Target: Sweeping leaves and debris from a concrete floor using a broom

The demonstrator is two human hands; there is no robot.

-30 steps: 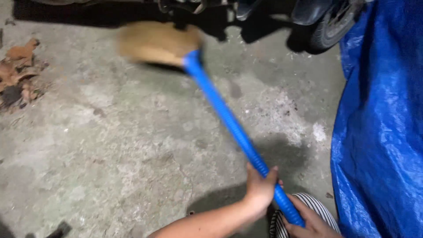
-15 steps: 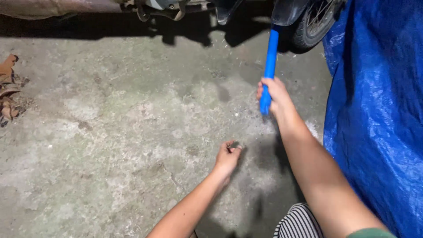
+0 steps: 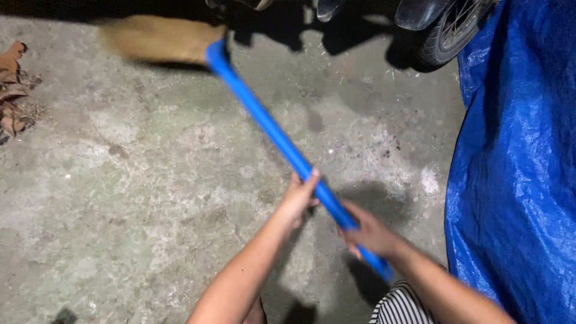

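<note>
Sweeping is under way with a blue-handled broom [image 3: 282,141]: handle runs diagonally, long axis from lower right by the person up to upper left, where the tan bristle head [image 3: 159,39] is blurred just above the concrete floor [image 3: 120,198], pointing away toward the shadowed top edge. Left hand [image 3: 298,201] sits mid-handle, fingers curled round it, thumb on top. Right hand [image 3: 369,231] grips lower down near the butt end, fingers wrapped and pressed shut on the handle. Both hands close together, arms coming in from the bottom of the view. As for progress: floor near the hands looks mostly bare apart from stains and small specks, so part of it seems done; dry brown leaves [image 3: 12,90] lie at the left edge, well apart from the bristles, not yet reached. Blue tarp [image 3: 516,180] hangs on the right; a dark wheel [image 3: 447,39] stands top right beside it.
</note>
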